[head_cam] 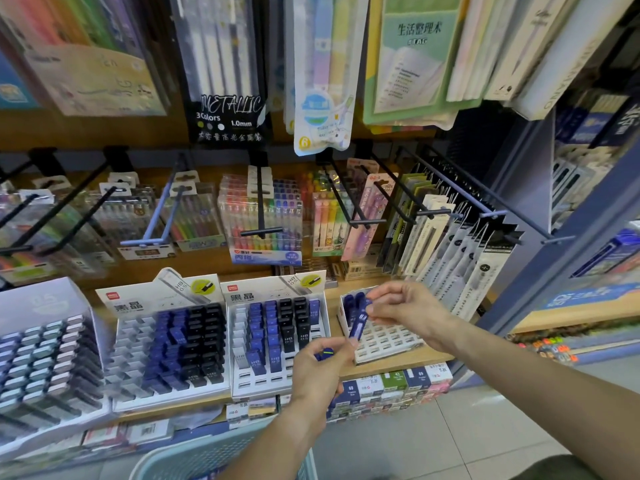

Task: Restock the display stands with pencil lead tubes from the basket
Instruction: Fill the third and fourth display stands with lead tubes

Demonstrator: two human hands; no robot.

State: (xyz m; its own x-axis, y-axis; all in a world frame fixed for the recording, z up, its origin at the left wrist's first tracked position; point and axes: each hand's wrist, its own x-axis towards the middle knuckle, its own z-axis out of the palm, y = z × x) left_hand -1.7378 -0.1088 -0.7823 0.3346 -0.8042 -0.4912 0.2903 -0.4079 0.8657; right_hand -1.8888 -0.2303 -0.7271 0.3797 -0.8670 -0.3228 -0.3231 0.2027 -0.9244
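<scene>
While gripping a blue lead tube (358, 325) at its top end, the right hand (405, 308) is holding it tilted over the rightmost display stand (388, 342); the tube's lower tip is meeting the left hand's fingertips. That stand is mostly showing bare slots, with a few blue tubes (355, 301) sitting at its back left corner. Left hand (320, 367) is curling around more blue tubes (325, 355), count unclear. Middle stand (277, 341) is sitting just left, partly filled with blue and black tubes; next stand (166, 348) left is fuller. All are sitting on a wooden shelf (398, 365). Basket (207, 455) rim is showing at bottom, below the left forearm. Pen packs (261, 216) are hanging on hooks above.
</scene>
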